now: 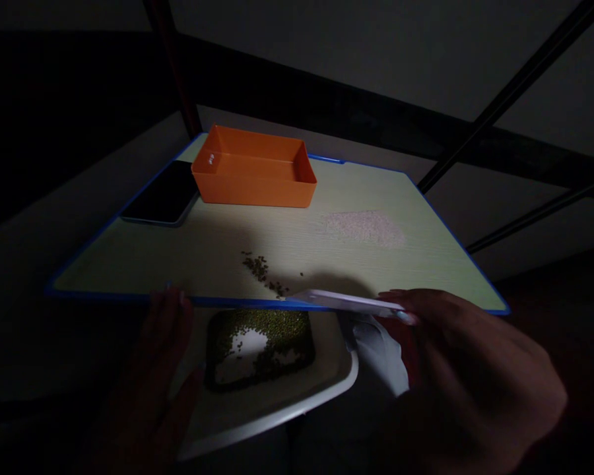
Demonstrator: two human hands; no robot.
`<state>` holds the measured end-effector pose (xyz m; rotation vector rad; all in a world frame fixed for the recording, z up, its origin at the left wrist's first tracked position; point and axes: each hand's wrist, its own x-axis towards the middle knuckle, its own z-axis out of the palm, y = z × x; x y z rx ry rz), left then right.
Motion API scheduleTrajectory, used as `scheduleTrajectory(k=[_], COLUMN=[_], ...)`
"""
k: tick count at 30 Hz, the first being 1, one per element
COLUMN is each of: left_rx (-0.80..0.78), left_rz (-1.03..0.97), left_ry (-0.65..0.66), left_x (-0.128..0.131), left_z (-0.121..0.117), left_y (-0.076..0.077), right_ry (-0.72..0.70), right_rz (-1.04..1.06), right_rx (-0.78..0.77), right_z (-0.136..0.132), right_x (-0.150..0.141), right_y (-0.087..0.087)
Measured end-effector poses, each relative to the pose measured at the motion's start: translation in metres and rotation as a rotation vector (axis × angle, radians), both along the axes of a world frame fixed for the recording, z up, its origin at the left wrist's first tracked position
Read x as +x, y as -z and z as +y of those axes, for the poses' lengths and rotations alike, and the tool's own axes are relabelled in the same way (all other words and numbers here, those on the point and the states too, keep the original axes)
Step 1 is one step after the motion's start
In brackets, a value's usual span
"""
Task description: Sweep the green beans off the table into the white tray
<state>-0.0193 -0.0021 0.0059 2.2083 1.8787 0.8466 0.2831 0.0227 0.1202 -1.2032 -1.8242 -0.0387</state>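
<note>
My left hand point(153, 369) grips the left rim of a white tray point(297, 402) held just below the table's near edge; the tray holds a heap of small green beans point(272, 333). My right hand point(460, 382) is closed on a thin white card point(346, 301) lying flat at the table's near edge. A few green beans point(262, 269) remain scattered on the pale table point(178, 257), just left of the card's tip. A patch of white grains point(363, 226) lies farther back on the right.
An orange rectangular bin point(255, 168) stands at the table's far side, with a black phone point(163, 193) to its left. The table has a blue rim. The room around is dark, with dark metal bars at the upper right.
</note>
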Motion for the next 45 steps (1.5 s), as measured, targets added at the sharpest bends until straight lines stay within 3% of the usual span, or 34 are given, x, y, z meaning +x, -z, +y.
scheduleTrajectory(k=[7, 18, 27, 33, 39, 45], left_rx=[0.008, -0.013, 0.016, 0.015, 0.011, 0.016], left_rz=[-0.004, -0.031, 0.004, -0.015, -0.001, 0.006], left_ry=[0.01, -0.005, 0.013, 0.004, -0.001, 0.002], left_x=[-0.001, 0.0, -0.002, 0.001, 0.001, 0.001], left_z=[0.0, -0.002, -0.002, 0.001, 0.0, 0.0], left_y=[0.003, 0.001, 0.002, 0.001, 0.0, 0.001], right_ry=[0.105, 0.055, 0.016, 0.097, 0.029, 0.048], right_rz=[0.114, 0.024, 0.008, 0.078, 0.07, 0.118], right_rx=[0.051, 0.015, -0.013, -0.004, 0.001, 0.001], right_z=[0.008, 0.015, 0.019, 0.012, 0.012, 0.013], right_x=[-0.011, 0.003, -0.004, -0.008, -0.008, -0.009], right_y=[0.011, 0.015, 0.015, 0.012, 0.01, 0.011])
